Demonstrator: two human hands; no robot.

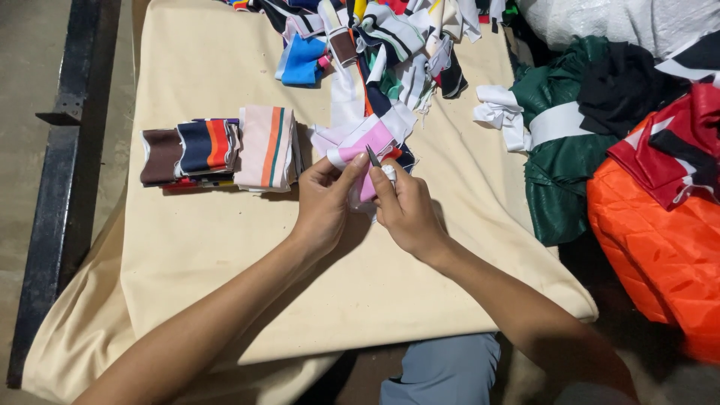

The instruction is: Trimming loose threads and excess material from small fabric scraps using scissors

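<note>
Nearest of all, at six o'clock, a knee in grey-blue cloth [442, 371] pokes out below the edge of the tabletop [225, 255], which is draped in a plain cream canvas sheet. Both forearms reach up from there and meet near the middle. The left hand [324, 204] has thumb and forefinger closed in a pinch on a small pink and white strip of knitted fabric [365, 144]; the right hand [405, 210] is curled tight, pinching the same strip from the other side together with a small dark metal blade or snip [373, 156] whose tip sticks up between the two thumbs. The strip lies just beyond the fingertips, toward twelve o'clock, its long axis slanting from about eight o'clock up to two o'clock, one end running back into the loose heap of striped collar and cuff pieces [390, 45] at the far edge. Both hands sit equally close to it, touching it from either side. At nine o'clock from the hands, well apart from them, rests a tidy row of folded striped trims [217, 150] in brown, navy, orange and pale pink. Off the tabletop at three o'clock are a dark green garment with a white band [559, 150], a red and black piece [675, 150] and an orange quilted bundle [660, 255].
</note>
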